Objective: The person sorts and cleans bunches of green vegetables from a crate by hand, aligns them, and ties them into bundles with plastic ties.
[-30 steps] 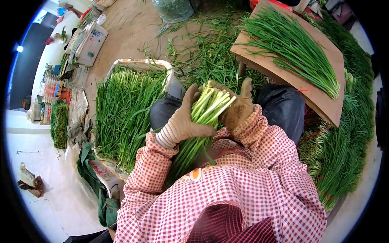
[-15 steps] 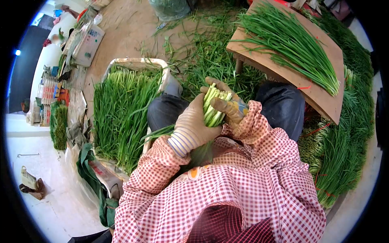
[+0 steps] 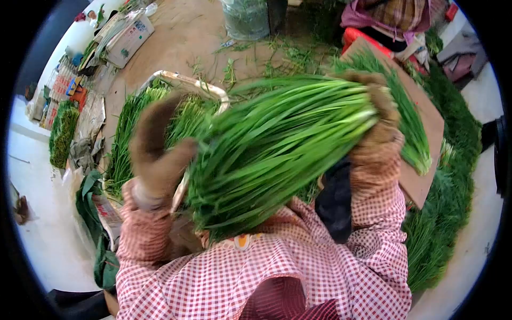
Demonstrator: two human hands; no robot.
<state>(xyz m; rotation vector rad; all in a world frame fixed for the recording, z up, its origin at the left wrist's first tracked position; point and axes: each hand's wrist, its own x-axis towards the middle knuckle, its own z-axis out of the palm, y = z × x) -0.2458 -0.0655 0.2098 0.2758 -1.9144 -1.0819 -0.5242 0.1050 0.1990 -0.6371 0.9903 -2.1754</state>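
A low brown desk stands on the right, tilted in the view, with a bunch of long greens lying lengthwise along its top, the pale cut ends toward the near edge. The brown floor carries loose green scraps across the middle, a plastic-wrapped bin farther off, and a white-rimmed basket of greens on the left.

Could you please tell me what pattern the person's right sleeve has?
The right sleeve is red-and-white checked, best seen in the head view.
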